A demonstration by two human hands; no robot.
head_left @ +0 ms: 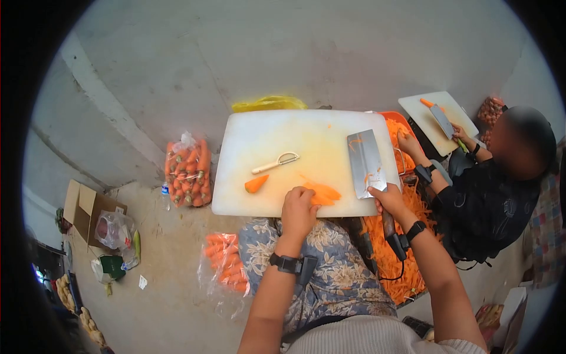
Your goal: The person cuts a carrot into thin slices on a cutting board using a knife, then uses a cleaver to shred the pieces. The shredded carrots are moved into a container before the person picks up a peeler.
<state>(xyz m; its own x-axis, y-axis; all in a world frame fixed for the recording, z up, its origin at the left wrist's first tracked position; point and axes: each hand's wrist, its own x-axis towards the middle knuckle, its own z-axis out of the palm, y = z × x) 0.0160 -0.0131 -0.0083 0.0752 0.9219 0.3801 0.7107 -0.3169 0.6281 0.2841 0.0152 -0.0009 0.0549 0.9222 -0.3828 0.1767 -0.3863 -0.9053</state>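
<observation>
My right hand (389,200) grips a cleaver (364,159) whose broad blade lies flat over the right side of a white cutting board (318,127). Bits of carrot cling to the blade. With fingers curled, my left hand (299,209) holds a fanned stack of thin carrot slices (323,194) at the board's near edge. Left of the slices lies a cut carrot piece (256,184). Above it rests a peeler (276,163) with a cream handle.
Beside the board stands a bag of carrots (188,171); another carrot bag (226,259) lies below. Shredded carrot (395,248) fills a container at right, near an orange basket (407,159). A co-worker (495,183) holds a knife (441,121) over another board (460,112).
</observation>
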